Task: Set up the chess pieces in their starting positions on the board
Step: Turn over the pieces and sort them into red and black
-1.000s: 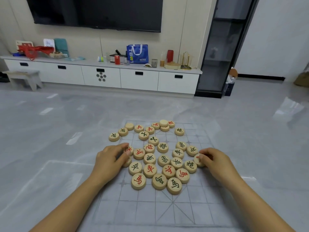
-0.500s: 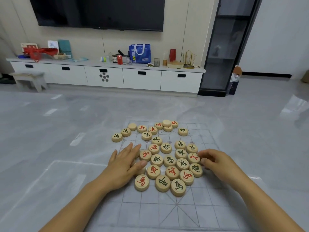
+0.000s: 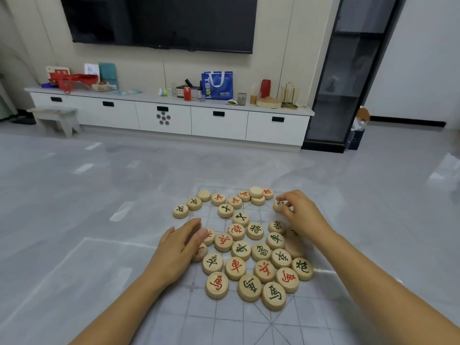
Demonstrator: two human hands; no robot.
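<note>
A thin grey chess board [image 3: 224, 322] with a printed grid lies on the floor. Several round wooden pieces with red or black characters sit bunched in its middle [image 3: 251, 250], and a looser row lies along its far edge [image 3: 219, 199]. My left hand [image 3: 179, 247] rests flat on the left side of the bunch, fingers straight, covering parts of two pieces. My right hand [image 3: 296, 212] reaches to the far right of the board and pinches a black-marked piece [image 3: 280, 204] between thumb and fingertips.
The board lies on a glossy grey tiled floor [image 3: 74, 195]. A long white cabinet [image 3: 174, 115] with bags, cans and cups stands against the far wall under a dark television [image 3: 159, 21]. A small stool [image 3: 57, 118] is at far left, a dark glass cabinet [image 3: 348, 83] at right.
My right hand has moved from the near right side of the bunch to the far right of the board and taken a black-marked piece. My left hand has shifted slightly forward over the left pieces.
</note>
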